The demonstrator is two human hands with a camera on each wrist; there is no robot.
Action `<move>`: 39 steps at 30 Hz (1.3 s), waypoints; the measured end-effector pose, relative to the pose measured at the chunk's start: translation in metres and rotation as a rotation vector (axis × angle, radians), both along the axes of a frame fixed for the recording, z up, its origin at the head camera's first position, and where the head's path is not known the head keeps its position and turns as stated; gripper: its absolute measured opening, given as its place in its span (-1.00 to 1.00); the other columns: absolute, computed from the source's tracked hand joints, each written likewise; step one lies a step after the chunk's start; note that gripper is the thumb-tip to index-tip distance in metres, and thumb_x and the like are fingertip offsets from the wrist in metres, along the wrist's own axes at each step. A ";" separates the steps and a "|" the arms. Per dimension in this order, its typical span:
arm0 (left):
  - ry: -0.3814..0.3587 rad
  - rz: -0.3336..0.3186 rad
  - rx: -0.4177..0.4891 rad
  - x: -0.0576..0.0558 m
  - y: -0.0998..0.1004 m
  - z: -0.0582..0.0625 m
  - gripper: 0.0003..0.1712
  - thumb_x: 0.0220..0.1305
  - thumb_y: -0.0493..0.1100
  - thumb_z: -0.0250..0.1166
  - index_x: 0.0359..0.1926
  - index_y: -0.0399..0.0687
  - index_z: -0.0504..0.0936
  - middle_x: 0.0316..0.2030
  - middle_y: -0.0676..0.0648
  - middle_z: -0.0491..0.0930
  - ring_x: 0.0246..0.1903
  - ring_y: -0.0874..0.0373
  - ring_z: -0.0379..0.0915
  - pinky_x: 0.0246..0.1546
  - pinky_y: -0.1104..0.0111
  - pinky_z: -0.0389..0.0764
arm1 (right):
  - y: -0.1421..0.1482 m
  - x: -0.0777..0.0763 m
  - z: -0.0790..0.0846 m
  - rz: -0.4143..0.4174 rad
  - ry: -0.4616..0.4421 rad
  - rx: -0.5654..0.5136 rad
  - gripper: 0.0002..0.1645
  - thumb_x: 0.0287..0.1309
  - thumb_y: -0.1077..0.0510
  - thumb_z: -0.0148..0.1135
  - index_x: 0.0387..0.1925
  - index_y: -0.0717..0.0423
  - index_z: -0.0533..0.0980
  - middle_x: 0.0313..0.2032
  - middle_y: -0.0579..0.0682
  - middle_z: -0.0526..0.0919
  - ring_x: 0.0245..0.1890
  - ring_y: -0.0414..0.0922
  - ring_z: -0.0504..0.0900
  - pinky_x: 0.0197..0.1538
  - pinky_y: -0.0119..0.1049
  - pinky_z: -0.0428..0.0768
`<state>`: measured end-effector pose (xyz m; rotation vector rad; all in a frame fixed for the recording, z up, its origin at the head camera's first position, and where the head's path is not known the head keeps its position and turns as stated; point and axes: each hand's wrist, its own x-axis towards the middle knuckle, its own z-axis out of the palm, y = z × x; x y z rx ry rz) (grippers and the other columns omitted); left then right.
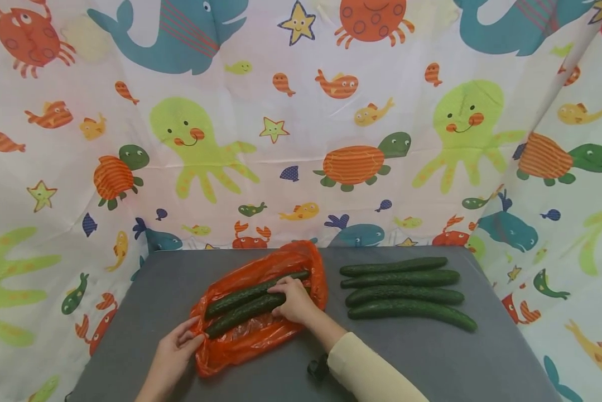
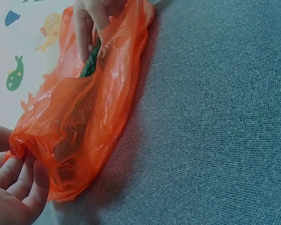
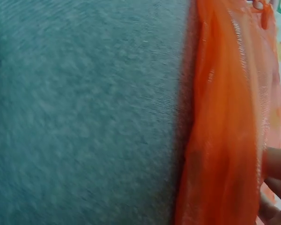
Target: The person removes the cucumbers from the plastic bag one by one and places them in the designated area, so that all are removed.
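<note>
An orange plastic bag (image 1: 253, 346) lies open on the grey table, its mouth spread wide. Inside it two dark green cucumbers rest side by side, the farther cucumber (image 1: 232, 300) and the nearer cucumber (image 1: 242, 314). At the bag's left end my left hand (image 1: 172, 354) pinches the rim between thumb and fingers; the left wrist view shows the gathered plastic (image 2: 19, 146) there. My right hand (image 1: 297, 301) reaches into the bag and grips the right part of the nearer cucumber. In the right wrist view the bag's side hides most of that hand.
Several cucumbers (image 1: 406, 293) lie in a row on the grey table (image 1: 411, 357), right of the bag. A small black object (image 1: 317, 368) sits beside the right sleeve. A curtain (image 1: 301, 184) printed with sea animals surrounds the table at the back and sides.
</note>
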<state>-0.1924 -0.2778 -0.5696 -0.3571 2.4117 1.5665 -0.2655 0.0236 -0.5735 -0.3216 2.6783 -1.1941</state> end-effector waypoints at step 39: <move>-0.036 0.021 0.026 -0.001 -0.007 -0.001 -0.38 0.45 -0.09 0.26 0.45 -0.08 0.35 -0.31 -0.07 0.61 -0.45 0.16 0.43 -0.52 0.29 0.38 | -0.002 -0.003 0.010 -0.072 0.104 0.118 -0.47 -0.01 0.22 0.56 0.07 -0.06 0.71 0.10 -0.06 0.70 0.23 0.04 0.56 0.20 0.02 0.55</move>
